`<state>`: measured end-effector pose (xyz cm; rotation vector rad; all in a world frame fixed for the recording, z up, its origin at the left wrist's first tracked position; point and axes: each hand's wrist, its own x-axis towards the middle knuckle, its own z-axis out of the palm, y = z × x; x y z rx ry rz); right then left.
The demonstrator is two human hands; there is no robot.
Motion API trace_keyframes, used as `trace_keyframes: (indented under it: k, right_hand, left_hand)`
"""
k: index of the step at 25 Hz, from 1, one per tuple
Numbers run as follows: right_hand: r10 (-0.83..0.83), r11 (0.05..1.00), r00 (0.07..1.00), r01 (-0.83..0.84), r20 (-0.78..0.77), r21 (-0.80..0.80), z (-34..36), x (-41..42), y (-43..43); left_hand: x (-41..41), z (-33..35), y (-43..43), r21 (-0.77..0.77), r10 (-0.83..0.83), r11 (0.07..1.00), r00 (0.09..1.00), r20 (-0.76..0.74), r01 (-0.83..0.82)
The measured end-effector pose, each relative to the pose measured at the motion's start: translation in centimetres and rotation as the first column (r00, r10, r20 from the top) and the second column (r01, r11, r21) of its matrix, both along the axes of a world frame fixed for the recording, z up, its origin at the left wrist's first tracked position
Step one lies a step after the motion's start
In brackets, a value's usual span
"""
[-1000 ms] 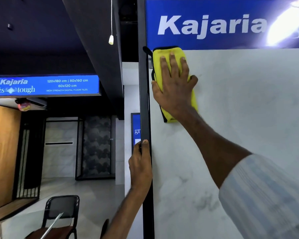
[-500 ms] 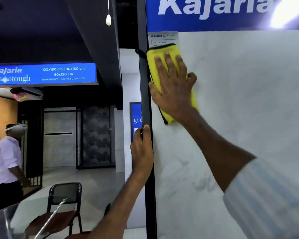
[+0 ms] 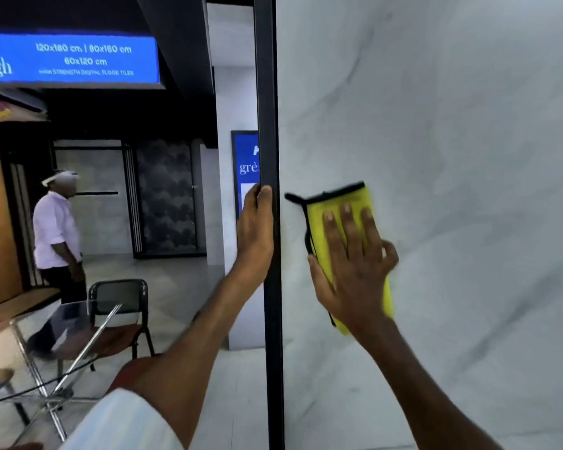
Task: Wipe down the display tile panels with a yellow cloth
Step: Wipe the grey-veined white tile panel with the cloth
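Head view: yellow cloth on tile panel, right of black frame

Pressed flat under right hand (image 3: 355,264), fingers straight and spread: yellow cloth (image 3: 319,222), folded, black-edged, against pale veined tile panel (image 3: 452,151), just right of black frame (image 3: 268,92). One black corner of cloth pointing toward frame, not touching it. Wrapped round black frame at about the same height: left hand (image 3: 254,235), thumb up along its front. Well left of frame: chair (image 3: 117,295), glass desk (image 3: 30,329), standing person (image 3: 57,228) in white shirt, blue sign (image 3: 78,58) overhead.
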<state>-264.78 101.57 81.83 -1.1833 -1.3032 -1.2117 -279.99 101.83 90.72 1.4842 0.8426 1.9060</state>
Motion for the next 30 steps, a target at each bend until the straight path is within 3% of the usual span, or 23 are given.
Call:
trace_keyframes:
  k: [3, 6, 9, 11, 14, 18, 22, 24, 30]
  right_hand:
    - [-0.023, 1.000, 0.999, 0.023, -0.032, -0.008, -0.9, 0.5, 0.3]
    - [0.011, 1.000, 0.994, -0.009, -0.112, 0.011, 6.0, -1.7, 0.5]
    - [0.027, 0.999, 0.994, -0.024, -0.104, 0.032, 11.5, -4.3, 0.8]
    - [0.024, 0.999, 0.996, -0.020, -0.091, 0.043, 11.3, -5.1, 0.9]
    - [0.023, 0.999, 0.998, -0.022, -0.050, 0.035, 6.0, -4.9, 0.7]
    - [0.093, 0.995, 0.995, -0.093, 0.023, -0.027, -6.6, -3.4, 0.2]
    - [0.052, 0.989, 0.996, -0.042, 0.073, -0.142, -16.9, -2.5, -0.6]
    - [0.079, 0.990, 0.995, -0.071, 0.054, -0.125, -15.4, -2.6, -0.4]
    - [0.070, 0.997, 0.997, -0.069, -0.014, 0.026, 0.8, -2.5, 0.1]
  left_hand:
    - [0.1, -7.8, -0.4, -0.115, -0.079, 0.989, 0.993, 0.084, 0.089]
    - [0.7, -13.8, -0.3, -0.189, -0.082, 0.976, 0.989, 0.121, 0.104]
    - [0.7, -14.8, 1.0, -0.208, -0.098, 0.970, 0.985, 0.145, 0.127]
    - [0.6, -15.2, 1.7, -0.213, -0.133, 0.965, 0.984, 0.116, 0.155]
    - [0.6, -16.0, 2.2, -0.204, -0.146, 0.962, 0.973, 0.180, 0.182]
    - [0.6, -14.7, 0.8, -0.205, -0.092, 0.970, 0.979, 0.180, 0.129]
    - [0.6, -15.4, 1.5, -0.170, -0.132, 0.970, 0.965, 0.225, 0.172]
    - [0.7, -15.4, 1.4, -0.165, -0.138, 0.971, 0.970, 0.200, 0.172]
    - [0.3, -14.7, 1.1, -0.154, -0.146, 0.972, 0.971, 0.188, 0.176]
